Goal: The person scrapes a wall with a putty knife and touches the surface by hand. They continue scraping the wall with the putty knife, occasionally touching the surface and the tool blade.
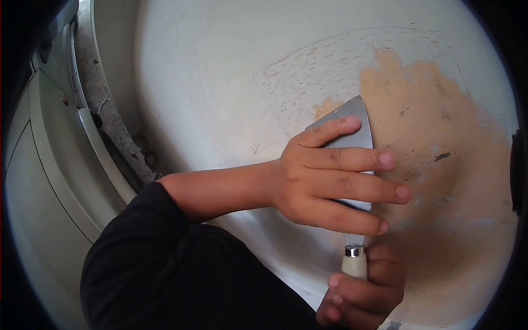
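Here: two hands, left hand (330, 176) pressing, right hand (363, 291) gripping one putty knife (352, 124), seemingly.

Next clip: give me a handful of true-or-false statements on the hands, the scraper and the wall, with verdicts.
1. The left hand lies flat on the scraper blade. True.
2. The right hand grips the pale handle. True.
3. The scraper blade is held away from the wall. False: it is pressed against it.
4. The tan patch lies left of the blade. False: it spreads to the right of the blade.
5. The left arm wears a dark sleeve. True.
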